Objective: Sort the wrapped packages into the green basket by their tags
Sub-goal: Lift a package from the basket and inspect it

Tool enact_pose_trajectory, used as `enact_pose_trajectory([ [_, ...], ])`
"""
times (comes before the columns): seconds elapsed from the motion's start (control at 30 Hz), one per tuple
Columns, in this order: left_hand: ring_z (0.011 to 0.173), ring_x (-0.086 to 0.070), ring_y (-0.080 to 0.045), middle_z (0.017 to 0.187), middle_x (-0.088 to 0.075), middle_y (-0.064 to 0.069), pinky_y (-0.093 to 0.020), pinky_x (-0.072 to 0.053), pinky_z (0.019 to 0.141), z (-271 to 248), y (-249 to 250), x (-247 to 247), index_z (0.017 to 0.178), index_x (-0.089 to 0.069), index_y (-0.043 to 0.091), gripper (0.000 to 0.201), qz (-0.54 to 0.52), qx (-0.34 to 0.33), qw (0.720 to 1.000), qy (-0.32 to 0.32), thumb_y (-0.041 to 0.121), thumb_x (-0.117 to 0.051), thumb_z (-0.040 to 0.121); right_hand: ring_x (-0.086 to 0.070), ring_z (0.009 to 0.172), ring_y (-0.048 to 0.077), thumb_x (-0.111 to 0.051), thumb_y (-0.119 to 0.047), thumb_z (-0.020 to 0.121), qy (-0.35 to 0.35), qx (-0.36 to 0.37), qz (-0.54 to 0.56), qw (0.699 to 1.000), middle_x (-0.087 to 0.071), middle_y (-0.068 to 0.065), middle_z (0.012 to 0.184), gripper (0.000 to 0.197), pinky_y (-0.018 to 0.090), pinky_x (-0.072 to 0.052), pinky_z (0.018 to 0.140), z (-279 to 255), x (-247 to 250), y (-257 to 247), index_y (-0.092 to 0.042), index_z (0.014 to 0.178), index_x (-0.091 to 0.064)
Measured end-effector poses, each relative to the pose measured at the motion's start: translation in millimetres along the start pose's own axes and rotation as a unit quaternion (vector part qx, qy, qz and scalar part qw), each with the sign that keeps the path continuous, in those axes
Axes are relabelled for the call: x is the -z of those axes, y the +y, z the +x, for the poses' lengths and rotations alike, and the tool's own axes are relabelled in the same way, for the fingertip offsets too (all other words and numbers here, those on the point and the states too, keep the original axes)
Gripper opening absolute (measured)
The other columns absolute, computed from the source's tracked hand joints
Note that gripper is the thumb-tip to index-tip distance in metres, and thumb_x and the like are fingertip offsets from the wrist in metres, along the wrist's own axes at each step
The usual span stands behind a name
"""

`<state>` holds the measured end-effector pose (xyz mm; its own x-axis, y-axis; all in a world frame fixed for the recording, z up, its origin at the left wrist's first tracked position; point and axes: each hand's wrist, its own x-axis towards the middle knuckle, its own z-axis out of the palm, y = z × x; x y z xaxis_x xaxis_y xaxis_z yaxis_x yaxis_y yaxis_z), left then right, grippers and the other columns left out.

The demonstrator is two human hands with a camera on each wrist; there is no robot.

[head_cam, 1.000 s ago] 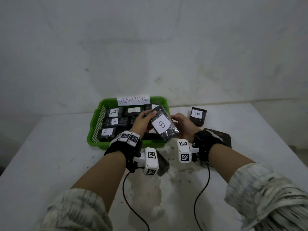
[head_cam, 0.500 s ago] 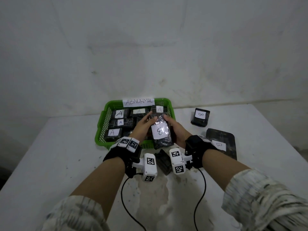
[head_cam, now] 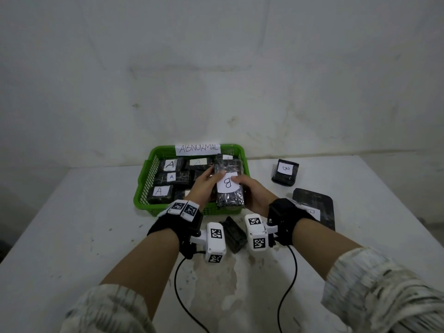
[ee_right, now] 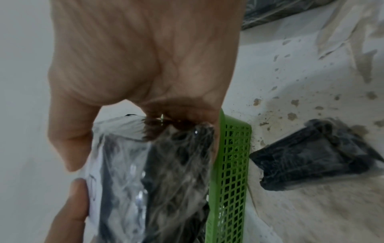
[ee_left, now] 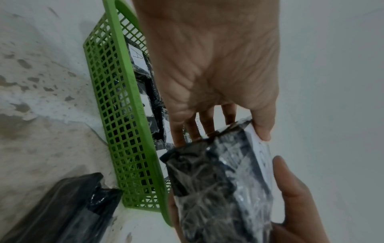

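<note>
Wall: a pale, scuffed wall point(head_cam: 216, 68) is seen behind the table.
Table: a white top point(head_cam: 72, 224) with worn, stained patches toward 6 o'clock.
Basket: the green basket point(head_cam: 141, 188) is set at 12 o'clock from the person, against the wall; a paper sign point(head_cam: 197, 148) lettered "ABNORMAL" is fixed to its far rim.
Basket contents: black wrapped packages tagged "A" point(head_cam: 169, 164) are laid side by side inside, filling its 9 o'clock half and far end.
Held package: a black film-wrapped package point(head_cam: 229, 200) with a white "B" tag point(head_cam: 227, 182) is held lengthwise above the basket's 3 o'clock half, near the front rim.
Left hand: the left hand point(head_cam: 203, 186) is clamped on the package's 9 o'clock edge, thumb on the tag, fingers underneath.
Right hand: the right hand point(head_cam: 254, 193) is clamped on its 3 o'clock edge, thumb on the tag face, fingers curled beneath.
Small package: a package point(head_cam: 285, 173) tagged "B" is left on the table at 2 o'clock, apart from the basket.
Flat package: a flat dark package point(head_cam: 317, 207) lies at 3 o'clock, its tag partly hidden by the right wrist.
Loose package: another dark package point(head_cam: 234, 233) lies just in front of the basket, between the wrists; its tag cannot be seen.
</note>
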<state>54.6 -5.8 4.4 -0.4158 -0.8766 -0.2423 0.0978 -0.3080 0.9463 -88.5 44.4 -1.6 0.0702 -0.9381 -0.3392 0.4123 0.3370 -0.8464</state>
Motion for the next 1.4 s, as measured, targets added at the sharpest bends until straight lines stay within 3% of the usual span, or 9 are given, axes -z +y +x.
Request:
enact_pose_trajectory([
  [0.27,0.111,-0.057,-0.031,0.126,-0.058,-0.016,-0.05,-0.042,0.103,-4.9,1.3,-14.1,0.132,-0.049,0.016,0.04,-0.016,0.032,0.998,-0.044,0.007,-0.052,0.093,-0.065,0.092,0.026,-0.052,-0.026,0.094,0.005,-0.007,0.037,0.999,-0.065,0.014,0.11,0.039,0.037,-0.054,0.083,-3.6,11.7,-9.9,-0.007,0.129,-0.054],
  [0.53,0.114,-0.056,-0.027,0.127,-0.058,-0.009,-0.046,-0.048,0.095,-11.5,1.3,-16.7,0.136,-0.046,0.02,0.043,0.011,0.05,0.997,-0.056,0.015,-0.052,0.094,-0.07,0.076,0.021,-0.054,-0.015,0.092,0.015,-0.017,0.043,0.999,-0.066,0.012,0.103,0.038,0.028,-0.056,0.059,-5.6,14.9,-13.0,-0.007,0.129,-0.051],
  [0.73,0.111,-0.055,-0.025,0.126,-0.056,-0.01,-0.04,-0.051,0.086,-15.7,1.9,-17.6,0.135,-0.046,0.019,0.043,0.005,0.031,0.999,-0.04,0.006,-0.048,0.094,-0.059,0.11,0.032,-0.06,-0.006,0.087,-0.009,0.015,0.075,0.997,-0.052,0.018,0.137,0.06,0.04,-0.056,0.076,-3.9,13.0,-8.4,-0.019,0.141,-0.037],
  [0.93,0.118,-0.054,-0.028,0.131,-0.055,-0.011,-0.049,-0.047,0.096,-15.1,-5.7,-13.3,0.141,-0.036,0.025,0.054,0.037,0.012,0.999,-0.015,0.008,-0.052,0.093,-0.06,0.106,0.027,-0.06,0.009,0.083,0.017,0.058,-0.004,0.998,-0.06,0.009,0.12,0.073,0.04,-0.053,0.081,-7.4,7.5,-5.9,-0.02,0.143,-0.029],
  [1.03,0.118,-0.05,-0.027,0.129,-0.046,-0.015,-0.042,-0.051,0.091,-10.2,-9.5,-8.4,0.135,-0.037,0.03,0.06,0.134,-0.075,0.987,0.054,0.0,-0.058,0.087,-0.058,0.114,0.027,-0.068,-0.006,0.085,0.044,0.067,-0.026,0.996,-0.058,0.008,0.128,0.077,0.045,-0.053,0.088,-9.5,9.2,-8.2,-0.028,0.144,-0.024],
  [1.1,0.117,-0.05,-0.032,0.129,-0.04,-0.017,-0.046,-0.055,0.085,-7.7,-9.3,-3.1,0.118,-0.051,0.036,0.051,0.161,-0.096,0.98,0.071,-0.001,-0.059,0.085,-0.057,0.106,0.023,-0.055,-0.027,0.095,0.044,0.072,-0.04,0.996,-0.055,0.006,0.124,0.054,0.036,-0.054,0.073,-16.2,7.8,-15.1,-0.031,0.142,-0.03],
  [1.2,0.119,-0.052,-0.035,0.135,-0.045,-0.017,-0.051,-0.05,0.092,-12.1,-0.3,-4.2,0.12,-0.054,0.028,0.032,0.115,-0.031,0.992,0.046,0.009,-0.047,0.095,-0.055,0.099,0.018,-0.038,-0.033,0.102,0.054,0.095,-0.064,0.992,-0.057,0.001,0.112,0.039,0.029,-0.047,0.068,-18.0,14.0,-19.6,-0.03,0.141,-0.042],
  [1.3,0.121,-0.051,-0.036,0.135,-0.051,-0.018,-0.052,-0.042,0.102,-18.9,5.6,-7.6,0.126,-0.052,0.009,0.031,0.103,0.016,0.994,0.038,0.014,-0.037,0.1,-0.057,0.109,0.018,-0.045,-0.01,0.099,0.057,0.117,-0.078,0.988,-0.06,0.004,0.121,0.042,0.026,-0.044,0.075,-14.7,18.6,-19.5,-0.028,0.136,-0.052],
  [1.4,0.122,-0.05,-0.034,0.134,-0.052,-0.018,-0.051,-0.038,0.105,-25.2,4.7,-9.2,0.116,-0.056,0.009,0.037,0.008,0.071,0.997,0.022,0.027,-0.028,0.1,-0.058,0.093,0.012,-0.052,-0.002,0.093,0.069,0.137,-0.101,0.983,-0.063,0.001,0.106,0.041,0.024,-0.041,0.076,-14.9,16.5,-23.0,-0.023,0.127,-0.06],
])
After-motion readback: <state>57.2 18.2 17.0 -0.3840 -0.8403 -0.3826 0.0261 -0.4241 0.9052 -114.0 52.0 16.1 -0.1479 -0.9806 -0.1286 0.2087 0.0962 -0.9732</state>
